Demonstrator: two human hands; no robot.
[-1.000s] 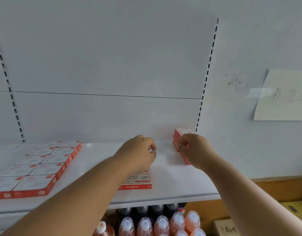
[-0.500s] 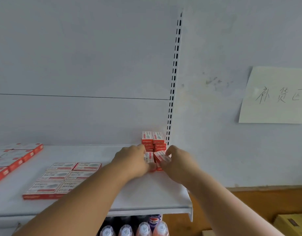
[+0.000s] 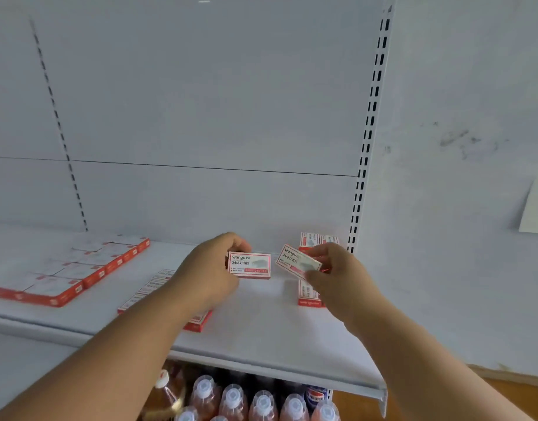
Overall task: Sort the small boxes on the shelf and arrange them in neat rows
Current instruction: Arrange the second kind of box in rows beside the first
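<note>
My left hand (image 3: 210, 268) grips a small white-and-red staple box (image 3: 250, 265) above the white shelf (image 3: 261, 332), label toward me. My right hand (image 3: 334, 273) pinches a second, tilted staple box (image 3: 295, 260) just to its right. Behind my right hand a small stack of the same boxes (image 3: 318, 240) stands in the shelf's back right corner, and one more box (image 3: 307, 294) lies flat below my right wrist. A flat group of boxes (image 3: 198, 322) lies under my left forearm, mostly hidden.
Neat rows of larger red-edged boxes (image 3: 79, 270) cover the shelf's left part. Bottles with clear caps (image 3: 246, 399) stand on the level below. A slotted upright (image 3: 368, 132) marks the shelf's right end, with a wall and a paper sheet (image 3: 535, 208) beyond.
Both hands have lifted away from the corner stack, each now holding one small box above the shelf. The view has swung back to the left.
</note>
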